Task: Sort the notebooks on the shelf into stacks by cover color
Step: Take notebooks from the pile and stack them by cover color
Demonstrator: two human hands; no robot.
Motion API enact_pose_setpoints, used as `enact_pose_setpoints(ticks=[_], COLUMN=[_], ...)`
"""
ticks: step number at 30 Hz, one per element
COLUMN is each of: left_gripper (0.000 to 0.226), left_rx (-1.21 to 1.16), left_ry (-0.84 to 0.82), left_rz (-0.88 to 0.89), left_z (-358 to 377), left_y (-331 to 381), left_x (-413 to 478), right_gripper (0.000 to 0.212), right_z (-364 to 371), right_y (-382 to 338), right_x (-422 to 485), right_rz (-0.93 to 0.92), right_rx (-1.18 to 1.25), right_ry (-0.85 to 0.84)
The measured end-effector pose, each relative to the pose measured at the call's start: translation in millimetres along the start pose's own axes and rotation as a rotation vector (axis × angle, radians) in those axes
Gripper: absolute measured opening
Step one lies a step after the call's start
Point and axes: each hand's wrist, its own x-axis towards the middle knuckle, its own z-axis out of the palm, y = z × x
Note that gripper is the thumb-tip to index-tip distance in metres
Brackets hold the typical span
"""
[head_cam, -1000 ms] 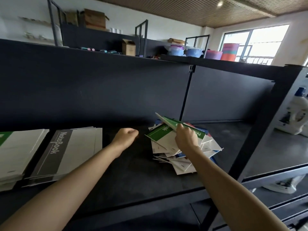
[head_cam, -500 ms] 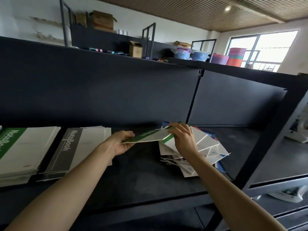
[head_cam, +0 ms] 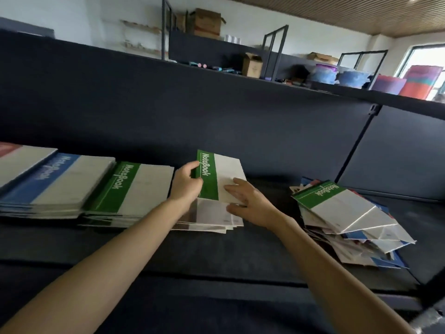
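Observation:
A green-and-white notebook (head_cam: 224,172) is held tilted just above the grey-covered stack (head_cam: 212,218) at the middle of the dark shelf (head_cam: 216,256). My left hand (head_cam: 185,186) grips its green spine edge. My right hand (head_cam: 250,203) holds its white lower corner, fingers on top and thumb beneath. Left of it lie a green stack (head_cam: 134,189), a blue stack (head_cam: 55,182) and, at the frame edge, a red-topped stack (head_cam: 9,153). A loose mixed pile (head_cam: 349,218) with a green notebook on top sits to the right.
A dark back panel (head_cam: 216,131) closes the shelf behind the stacks. A thin upright post (head_cam: 356,145) stands behind the mixed pile. Boxes and plastic tubs sit on the upper shelf (head_cam: 252,66). Bare shelf surface runs along the front edge.
The green notebook has been carried left from the mixed pile, now held by both hands over the grey stack. My view has swung left, showing the blue and red stacks.

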Motion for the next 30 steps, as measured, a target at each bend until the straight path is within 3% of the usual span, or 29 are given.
enact_pose_setpoints(ticks=[4,7,11,17,21,30], left_gripper=[0.047,0.039,0.045,0.048,0.043,0.036], left_rx=[0.429,0.682,0.928,1.081,1.247,1.198], left_ry=[-0.071,-0.186,-0.292,-0.401,-0.444,-0.437], left_rz=[0.147,0.249,0.255,0.273,0.31,0.295], left_z=[-64,-107,-147,-177,-176,-165], left_y=[-13,-21,-37,-56,-68,-67], left_x=[6,9,12,19,20,25], right_gripper=[0.051,0.05,0.054,0.051,0.053,0.052], right_z=[51,88,120,149,156,149], right_y=[-46,-73,-101,-127,-127,-131], right_x=[31,45,54,54,53,52], right_rz=[0.009,0.007,0.009,0.065,0.127,0.162], right_rx=[-0.295,-0.363,-0.36,-0.441,-0.615,-0.598], right_ry=[0.015,-0.015,-0.024,0.002,-0.12,-0.196])
